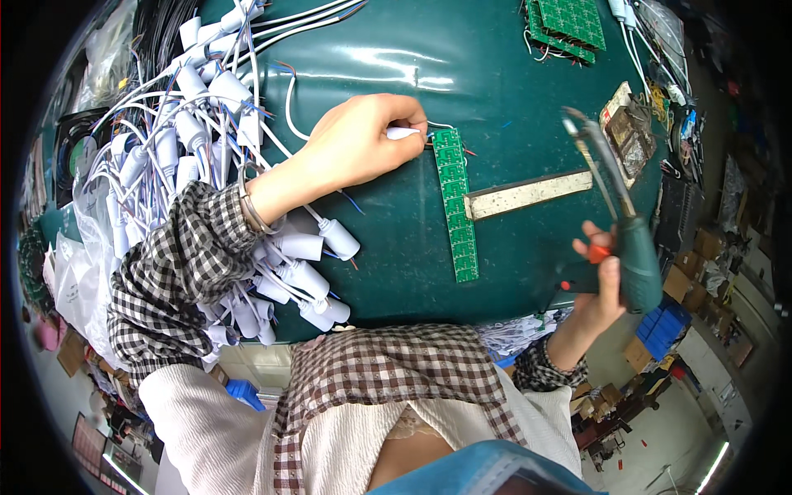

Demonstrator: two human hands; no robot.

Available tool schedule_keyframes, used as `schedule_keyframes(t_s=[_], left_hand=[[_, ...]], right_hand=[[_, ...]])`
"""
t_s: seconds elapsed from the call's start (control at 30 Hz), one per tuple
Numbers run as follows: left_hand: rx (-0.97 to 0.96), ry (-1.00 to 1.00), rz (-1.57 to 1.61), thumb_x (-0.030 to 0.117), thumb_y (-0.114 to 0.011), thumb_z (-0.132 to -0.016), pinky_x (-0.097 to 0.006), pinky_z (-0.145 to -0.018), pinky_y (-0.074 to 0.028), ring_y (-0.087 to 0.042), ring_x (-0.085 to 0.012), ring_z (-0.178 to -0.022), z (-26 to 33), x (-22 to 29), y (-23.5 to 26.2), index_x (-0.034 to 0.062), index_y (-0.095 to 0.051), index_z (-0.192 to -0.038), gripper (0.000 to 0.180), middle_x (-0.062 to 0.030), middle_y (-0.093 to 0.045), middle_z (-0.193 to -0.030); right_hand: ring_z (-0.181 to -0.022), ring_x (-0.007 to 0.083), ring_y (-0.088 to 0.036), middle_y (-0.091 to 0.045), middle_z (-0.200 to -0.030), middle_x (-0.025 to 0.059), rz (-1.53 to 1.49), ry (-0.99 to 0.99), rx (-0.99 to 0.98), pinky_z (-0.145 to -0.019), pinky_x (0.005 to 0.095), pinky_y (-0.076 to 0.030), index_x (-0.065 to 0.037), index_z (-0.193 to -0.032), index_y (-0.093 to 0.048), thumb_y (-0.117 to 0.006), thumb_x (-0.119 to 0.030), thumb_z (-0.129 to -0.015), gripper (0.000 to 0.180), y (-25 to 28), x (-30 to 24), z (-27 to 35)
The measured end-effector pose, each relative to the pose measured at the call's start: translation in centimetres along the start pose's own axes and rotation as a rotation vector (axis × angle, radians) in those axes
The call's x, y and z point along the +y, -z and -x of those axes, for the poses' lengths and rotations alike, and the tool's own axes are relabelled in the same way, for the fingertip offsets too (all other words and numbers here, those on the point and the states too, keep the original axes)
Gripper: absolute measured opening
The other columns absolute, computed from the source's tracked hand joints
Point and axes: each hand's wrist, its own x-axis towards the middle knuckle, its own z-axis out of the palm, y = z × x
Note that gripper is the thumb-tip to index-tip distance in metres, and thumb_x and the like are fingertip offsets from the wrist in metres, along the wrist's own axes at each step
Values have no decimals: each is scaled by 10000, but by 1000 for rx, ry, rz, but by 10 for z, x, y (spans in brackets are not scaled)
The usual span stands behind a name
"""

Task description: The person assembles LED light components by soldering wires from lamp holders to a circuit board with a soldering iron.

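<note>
Work appears barely begun on the green circuit-board strip [455, 206] lying mid-bench [388, 285]: thin wires reach its top end, while its lower segments show no cables and many white cables [191, 130] remain heaped at left. The left hand [367, 142] pinches a white cable end [402, 133] beside the strip; the right hand [601, 285] closes around a soldering gun [639, 266], its tip clear of the board.
</note>
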Motion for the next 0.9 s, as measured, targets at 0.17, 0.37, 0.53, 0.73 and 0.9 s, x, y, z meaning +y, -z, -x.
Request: schedule_keyframes(t_s=[0.17,0.37,0.53,0.73,0.9], left_hand=[[-16,-11,-25,175,-645,-873,-306,-702,-495,-614,-137,-742,-5,1,3,12,-684,-970,194,-80,-681,-811],[-35,-16,7,237,-625,-822,-416,-741,-523,-686,-339,-807,-10,-3,5,70,-720,-937,224,-142,-706,-829],[-75,2,14,233,-625,-817,-414,-747,-523,-684,-334,-810,-11,0,7,63,-718,-934,227,-144,-706,-838],[-62,8,20,235,-629,-814,-416,-750,-521,-680,-336,-813,-11,-1,7,56,-713,-923,226,-148,-700,-832],[-58,7,19,232,-629,-813,-418,-750,-519,-676,-339,-814,-11,-1,6,52,-708,-917,222,-150,-694,-832]], right_hand=[[-961,309,-706,-694,-1077,251,-29,-120,-184,-818,411,-617,118,-1237,-588,-704,-94,-888,425,-29,7,22],[-868,208,-721,-730,-1033,172,129,-177,-222,-819,346,-584,71,-1266,-599,-871,-91,-772,587,-46,7,31],[-871,222,-717,-729,-1028,142,309,-110,-273,-805,338,-569,39,-1161,-676,-904,-164,-745,516,-45,17,37],[-899,281,-714,-717,-1076,169,467,1,-345,-812,371,-571,8,-1116,-705,-906,-186,-740,469,-49,17,35],[-907,282,-715,-718,-1082,171,459,-15,-336,-813,373,-574,10,-1107,-708,-898,-179,-750,447,-54,11,33]])
